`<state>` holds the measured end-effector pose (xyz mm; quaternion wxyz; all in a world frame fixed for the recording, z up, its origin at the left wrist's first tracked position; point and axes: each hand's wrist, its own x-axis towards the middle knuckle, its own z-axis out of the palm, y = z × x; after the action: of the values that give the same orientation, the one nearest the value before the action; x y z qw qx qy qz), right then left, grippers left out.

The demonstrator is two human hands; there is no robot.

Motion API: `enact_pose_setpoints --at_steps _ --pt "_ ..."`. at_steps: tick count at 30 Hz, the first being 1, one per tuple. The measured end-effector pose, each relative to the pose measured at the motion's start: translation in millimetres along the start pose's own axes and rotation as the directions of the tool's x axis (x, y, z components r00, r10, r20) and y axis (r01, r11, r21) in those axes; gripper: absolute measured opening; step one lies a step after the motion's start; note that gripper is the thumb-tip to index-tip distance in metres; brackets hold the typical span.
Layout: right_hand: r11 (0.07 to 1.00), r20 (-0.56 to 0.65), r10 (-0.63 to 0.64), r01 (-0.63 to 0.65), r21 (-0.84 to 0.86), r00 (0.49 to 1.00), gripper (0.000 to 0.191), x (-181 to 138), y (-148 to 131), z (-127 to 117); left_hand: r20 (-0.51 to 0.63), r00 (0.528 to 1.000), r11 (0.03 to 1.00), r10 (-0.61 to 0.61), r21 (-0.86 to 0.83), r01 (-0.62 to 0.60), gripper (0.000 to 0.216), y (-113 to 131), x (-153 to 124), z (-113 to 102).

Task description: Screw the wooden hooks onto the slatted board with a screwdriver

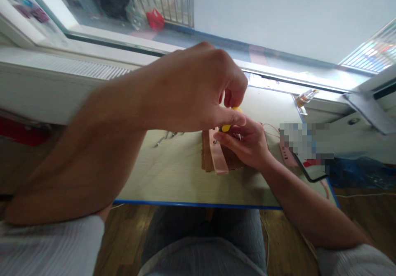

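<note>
My left hand [213,90] reaches across from the left with its fingers closed around the yellow-and-black handle of a screwdriver [227,128]. Below it, my right hand [247,142] has its thumb and fingers bent in at the lower end of the screwdriver, close to a small metal screw [215,142]. That screw is at a pale pink strip [220,162], which lies on a piece of brown cardboard [207,162]. The screwdriver's tip is hidden, so I cannot tell whether it touches the screw.
Small metal parts [163,138] lie left of the cardboard on the table [173,181]. A pink power strip [286,155] and a dark-edged device [315,175], partly blurred, are at the right. A bottle [306,97] stands near the window. The table has a blue front edge.
</note>
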<state>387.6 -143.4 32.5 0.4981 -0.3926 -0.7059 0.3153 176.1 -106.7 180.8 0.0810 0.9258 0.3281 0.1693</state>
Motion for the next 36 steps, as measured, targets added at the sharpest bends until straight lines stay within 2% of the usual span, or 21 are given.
enact_pose_setpoints --at_steps 6,14,21,27,31,36 --pt "0.982 0.084 0.061 -0.075 0.174 0.995 0.027 -2.8 3.3 -2.0 0.007 1.0 1.0 0.02 -0.021 -0.02 0.022 -1.8 0.4 0.2" --pt "0.994 0.075 -0.019 0.011 0.105 0.997 0.019 0.9 -0.7 -5.6 0.012 1.0 0.999 0.026 -0.032 -0.025 0.021 -3.2 -1.0 -0.1" --pt "0.994 0.077 0.037 -0.044 0.1 0.996 0.025 -0.4 -2.5 -1.8 0.009 0.994 0.994 0.105 -0.045 -0.104 0.023 -1.2 -0.2 -1.7" --pt "0.999 0.017 0.011 -0.011 0.034 1.0 0.032 1.6 -2.6 -0.4 0.059 0.996 0.997 0.062 -0.043 -0.06 0.033 -1.5 1.3 -1.9" --pt "0.999 -0.011 -0.001 0.001 -0.043 1.0 0.04 0.7 1.9 -1.5 0.022 0.999 0.999 0.037 -0.008 -0.037 0.033 -1.9 1.4 -1.4" --pt "1.0 -0.01 0.002 -0.003 -0.011 1.0 0.039 0.8 3.8 0.0 -0.015 1.0 1.0 0.008 0.029 -0.008 0.026 0.5 0.7 -0.2"
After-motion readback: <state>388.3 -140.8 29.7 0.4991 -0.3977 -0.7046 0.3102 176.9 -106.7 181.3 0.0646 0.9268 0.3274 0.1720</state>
